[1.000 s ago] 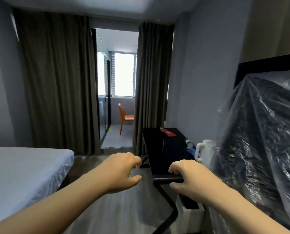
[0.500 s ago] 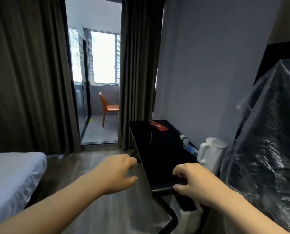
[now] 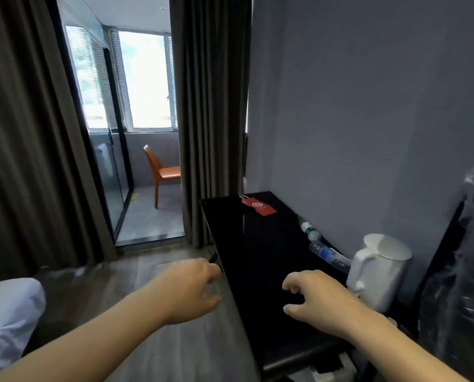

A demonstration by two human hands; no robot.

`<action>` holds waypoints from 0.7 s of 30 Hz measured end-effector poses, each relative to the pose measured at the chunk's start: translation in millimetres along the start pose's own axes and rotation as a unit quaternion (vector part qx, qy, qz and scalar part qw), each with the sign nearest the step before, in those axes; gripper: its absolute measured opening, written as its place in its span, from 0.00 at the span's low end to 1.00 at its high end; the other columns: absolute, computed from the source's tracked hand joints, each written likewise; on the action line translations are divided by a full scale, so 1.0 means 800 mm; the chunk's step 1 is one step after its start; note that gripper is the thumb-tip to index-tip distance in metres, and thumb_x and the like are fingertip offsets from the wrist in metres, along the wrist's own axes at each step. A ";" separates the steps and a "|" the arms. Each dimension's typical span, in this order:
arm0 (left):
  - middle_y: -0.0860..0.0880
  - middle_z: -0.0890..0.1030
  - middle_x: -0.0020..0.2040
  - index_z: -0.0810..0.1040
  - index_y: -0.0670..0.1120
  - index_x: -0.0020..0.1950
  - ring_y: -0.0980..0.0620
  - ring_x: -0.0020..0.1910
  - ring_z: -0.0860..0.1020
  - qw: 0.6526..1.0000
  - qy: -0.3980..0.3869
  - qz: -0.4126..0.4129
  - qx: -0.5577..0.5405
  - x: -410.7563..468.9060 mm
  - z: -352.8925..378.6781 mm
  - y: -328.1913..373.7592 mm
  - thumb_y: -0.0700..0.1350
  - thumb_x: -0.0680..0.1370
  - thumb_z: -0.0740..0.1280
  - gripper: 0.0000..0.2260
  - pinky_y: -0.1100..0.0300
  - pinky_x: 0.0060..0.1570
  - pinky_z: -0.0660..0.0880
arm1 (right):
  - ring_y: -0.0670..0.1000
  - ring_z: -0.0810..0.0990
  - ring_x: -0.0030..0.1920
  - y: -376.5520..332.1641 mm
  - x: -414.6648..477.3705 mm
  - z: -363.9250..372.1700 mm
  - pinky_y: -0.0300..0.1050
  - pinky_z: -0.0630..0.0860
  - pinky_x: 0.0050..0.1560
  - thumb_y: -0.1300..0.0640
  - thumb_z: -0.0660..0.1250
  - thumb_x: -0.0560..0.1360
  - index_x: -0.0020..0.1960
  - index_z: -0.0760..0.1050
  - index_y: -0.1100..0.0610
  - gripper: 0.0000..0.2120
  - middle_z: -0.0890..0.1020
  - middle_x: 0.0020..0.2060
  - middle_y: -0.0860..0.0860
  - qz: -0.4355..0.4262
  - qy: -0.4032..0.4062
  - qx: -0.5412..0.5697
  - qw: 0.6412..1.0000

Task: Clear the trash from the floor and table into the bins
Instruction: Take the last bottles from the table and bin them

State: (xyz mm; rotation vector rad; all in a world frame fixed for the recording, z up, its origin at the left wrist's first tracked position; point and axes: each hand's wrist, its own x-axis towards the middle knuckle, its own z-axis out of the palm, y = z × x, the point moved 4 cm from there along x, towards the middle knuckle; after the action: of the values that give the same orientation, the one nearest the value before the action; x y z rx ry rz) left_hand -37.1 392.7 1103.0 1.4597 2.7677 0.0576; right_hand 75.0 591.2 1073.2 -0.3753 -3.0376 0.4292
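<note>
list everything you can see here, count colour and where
table: 1, black, along the right wall
red tag: 1, red, far end of the table
plastic bottles: 2, clear, lying on the table by the wall, beyond the kettle
kettle: 1, white, at the table's wall side, right of the right hand
chair: 1, orange, out past the glass door
curtains: 2, dark brown, either side of that opening
bed: 1, white, lower left
plastic sheet: 1, clear, over something dark, far right
left hand: 1, empty, fingers loosely curled, by the table's left edge
right hand: 1, empty, fingers loosely curled, over the table top
</note>
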 end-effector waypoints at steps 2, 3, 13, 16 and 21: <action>0.54 0.75 0.60 0.72 0.52 0.63 0.54 0.57 0.75 1.000 -0.004 0.011 -0.011 0.040 0.007 -0.025 0.57 0.77 0.62 0.17 0.58 0.57 0.73 | 0.41 0.74 0.54 0.013 0.036 0.006 0.33 0.70 0.47 0.44 0.68 0.73 0.64 0.73 0.45 0.20 0.76 0.57 0.42 0.020 -0.001 -0.001 1.000; 0.55 0.75 0.60 0.72 0.53 0.64 0.54 0.58 0.75 1.000 -0.001 0.021 -0.013 0.061 0.009 -0.037 0.57 0.77 0.62 0.17 0.59 0.57 0.73 | 0.41 0.75 0.55 0.019 0.054 0.010 0.33 0.69 0.47 0.44 0.68 0.73 0.64 0.73 0.45 0.20 0.77 0.57 0.42 0.031 0.000 0.000 1.000; 0.55 0.76 0.57 0.72 0.53 0.65 0.56 0.55 0.76 0.992 -0.018 0.125 -0.024 0.259 0.026 -0.177 0.57 0.77 0.63 0.18 0.62 0.55 0.74 | 0.43 0.75 0.55 0.043 0.228 0.037 0.35 0.73 0.53 0.45 0.67 0.73 0.65 0.72 0.47 0.21 0.77 0.58 0.44 0.165 -0.010 0.021 0.986; 0.56 0.76 0.56 0.72 0.53 0.65 0.57 0.53 0.76 0.987 -0.018 0.157 -0.025 0.314 0.030 -0.207 0.57 0.77 0.63 0.18 0.63 0.53 0.74 | 0.43 0.76 0.54 0.048 0.260 0.047 0.37 0.75 0.54 0.46 0.67 0.73 0.65 0.72 0.47 0.21 0.77 0.57 0.44 0.205 -0.015 0.036 0.978; 0.57 0.75 0.59 0.71 0.54 0.66 0.58 0.55 0.75 0.976 -0.079 0.194 -0.059 0.383 0.069 -0.219 0.57 0.77 0.63 0.19 0.64 0.56 0.73 | 0.42 0.76 0.52 0.074 0.296 0.060 0.34 0.73 0.48 0.45 0.67 0.73 0.64 0.72 0.47 0.21 0.76 0.55 0.44 0.264 -0.047 0.044 0.962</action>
State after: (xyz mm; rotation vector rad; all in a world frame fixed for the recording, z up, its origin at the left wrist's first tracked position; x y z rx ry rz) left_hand -352.9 547.9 1043.0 1.8559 2.2801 0.1015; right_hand -145.1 691.9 1014.1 -1.1974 -2.9562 0.6153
